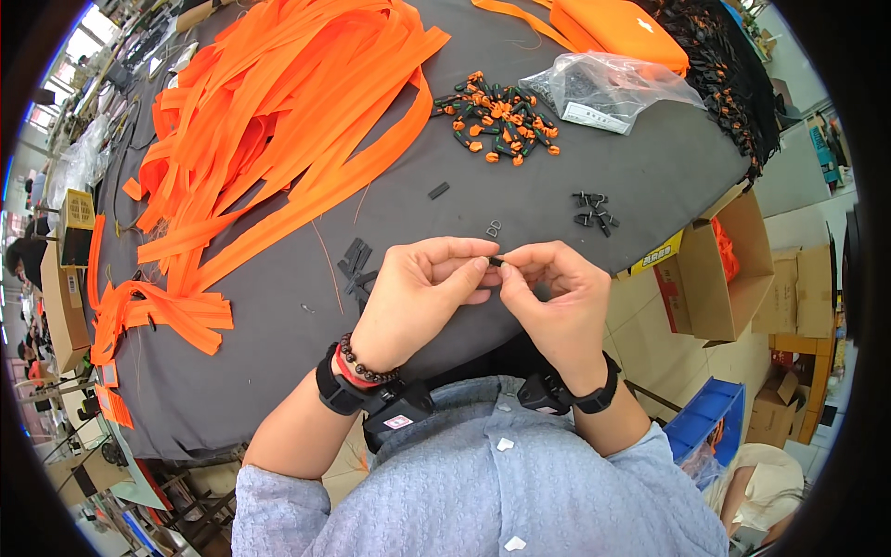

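In front of my body, my left hand and my right hand meet at the fingertips. Both pinch one small dark piece, mostly covered by the fingers, so its exact kind is hidden. Just beyond the fingertips lie small metal rings. Beside my left hand, several short black strips are loosely heaped, and one more black strip lies farther off. To the right beyond my right hand is a little group of black pieces with metal parts.
Long orange zipper tape covers the dark table's far left. Black-and-orange zipper pulls are piled at the back, near a clear plastic bag and an orange pouch. Right of the table stand a cardboard box and blue crate.
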`<state>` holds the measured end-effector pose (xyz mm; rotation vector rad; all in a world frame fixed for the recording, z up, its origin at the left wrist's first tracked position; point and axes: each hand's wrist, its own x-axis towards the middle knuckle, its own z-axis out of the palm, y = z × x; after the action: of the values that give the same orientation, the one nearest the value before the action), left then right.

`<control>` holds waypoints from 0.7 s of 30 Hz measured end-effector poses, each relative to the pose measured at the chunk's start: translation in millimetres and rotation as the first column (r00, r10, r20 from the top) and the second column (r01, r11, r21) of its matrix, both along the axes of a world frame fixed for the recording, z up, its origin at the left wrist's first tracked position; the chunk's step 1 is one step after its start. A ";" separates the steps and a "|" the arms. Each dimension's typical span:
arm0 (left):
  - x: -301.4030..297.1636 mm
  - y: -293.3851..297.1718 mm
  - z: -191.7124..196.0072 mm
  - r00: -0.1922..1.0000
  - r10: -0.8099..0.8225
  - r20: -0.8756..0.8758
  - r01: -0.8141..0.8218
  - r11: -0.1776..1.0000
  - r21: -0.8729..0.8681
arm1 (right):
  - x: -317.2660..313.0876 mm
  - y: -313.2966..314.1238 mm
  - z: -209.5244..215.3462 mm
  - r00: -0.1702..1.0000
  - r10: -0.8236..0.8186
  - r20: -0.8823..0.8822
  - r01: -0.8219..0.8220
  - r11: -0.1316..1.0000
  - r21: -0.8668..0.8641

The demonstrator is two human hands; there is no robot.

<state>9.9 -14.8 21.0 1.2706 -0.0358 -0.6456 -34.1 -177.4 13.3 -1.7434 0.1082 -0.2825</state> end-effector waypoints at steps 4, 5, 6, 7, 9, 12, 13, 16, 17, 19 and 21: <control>0.2 2.3 -3.1 1.000 -0.001 -0.014 0.000 0.999 -0.038 | -0.1 0.1 -0.2 1.000 0.017 0.005 -0.017 1.000 -0.003; 0.2 2.8 -4.4 1.000 -0.006 0.000 0.006 1.000 -0.025 | -0.1 -0.8 -0.8 1.000 0.025 0.006 -0.025 1.000 -0.009; 0.3 3.3 -5.7 1.000 -0.010 0.014 0.011 1.000 -0.012 | 0.0 -1.8 -1.0 0.999 0.033 0.007 -0.033 0.999 -0.015; 0.2 3.4 -6.3 0.999 -0.016 0.028 0.016 1.000 0.001 | 0.3 -3.0 0.0 0.999 0.050 -0.020 -0.050 0.999 0.006; -0.3 2.9 -4.6 0.996 -0.028 0.079 0.024 0.998 0.050 | 1.5 -6.2 3.7 0.994 0.084 -0.071 -0.081 0.996 0.049; -4.2 -0.5 -5.5 0.987 -0.012 0.160 -0.005 0.994 0.106 | 3.9 -13.7 5.9 0.971 0.164 -0.175 -0.140 0.980 0.142; -5.5 -1.8 -6.0 0.982 -0.001 0.188 -0.022 0.992 0.121 | 4.6 -14.3 6.3 0.966 0.177 -0.187 -0.147 0.975 0.166; -6.6 -3.3 -3.2 0.978 -0.021 0.205 -0.011 0.988 0.155 | 5.2 -15.6 6.8 0.952 0.218 -0.213 -0.166 0.957 0.238; -6.5 -2.7 -3.9 0.979 -0.026 0.201 -0.004 0.989 0.146 | 5.2 -15.6 6.6 0.949 0.232 -0.214 -0.173 0.950 0.262; -6.0 -0.9 -7.4 0.981 -0.035 0.192 0.009 0.991 0.130 | 4.2 -15.7 5.9 0.945 0.244 -0.216 -0.187 0.949 0.254; -6.0 -0.5 -9.9 0.985 -0.007 0.173 -0.005 0.997 0.072 | 2.3 -15.2 4.5 0.946 0.243 -0.215 -0.203 0.960 0.194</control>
<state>3.9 -15.3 11.1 1.3943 -0.1577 -0.5397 -31.8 -192.6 17.9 -1.5963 0.1027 0.1010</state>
